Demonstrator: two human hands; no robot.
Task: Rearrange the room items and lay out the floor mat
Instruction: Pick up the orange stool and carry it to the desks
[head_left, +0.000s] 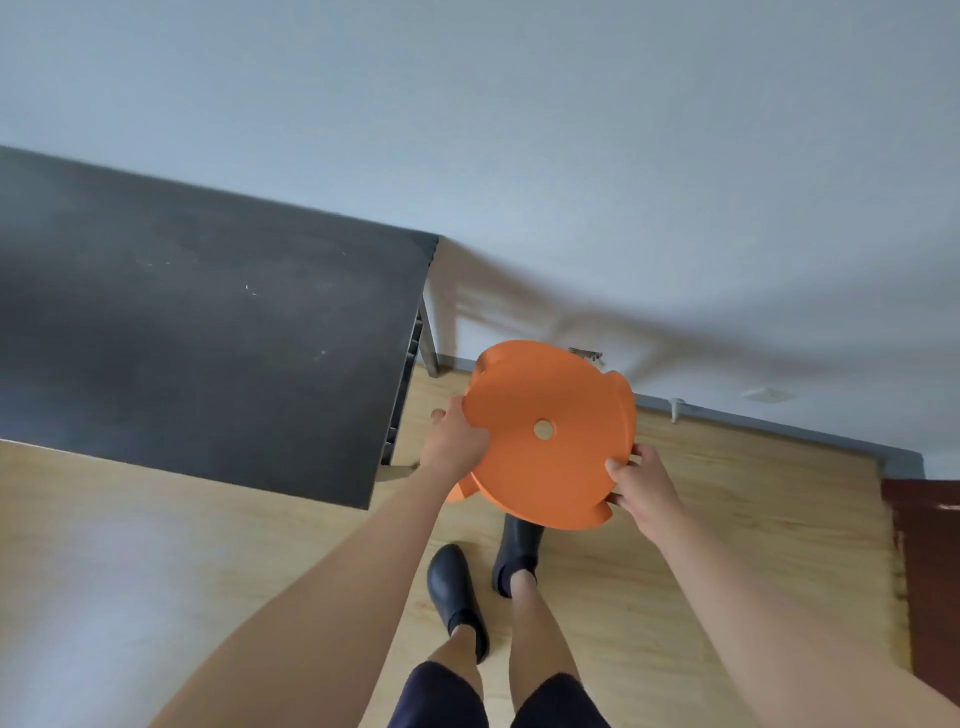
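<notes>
Orange plastic stool (550, 431) held off the wood floor (727, 519), both hands clamped on its seat rim, left hand (457, 441) at 9 o'clock, right hand (641, 486) at 4, likely for balanced carrying beside the dark bench (208, 338).

Stool (550, 436) right of the table (208, 322), above feet (457, 597).

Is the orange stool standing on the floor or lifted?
Lifted, it seems. The orange stool is gripped at opposite seat edges by the left hand and right hand, seat tilted; its legs are mostly hidden.
</notes>
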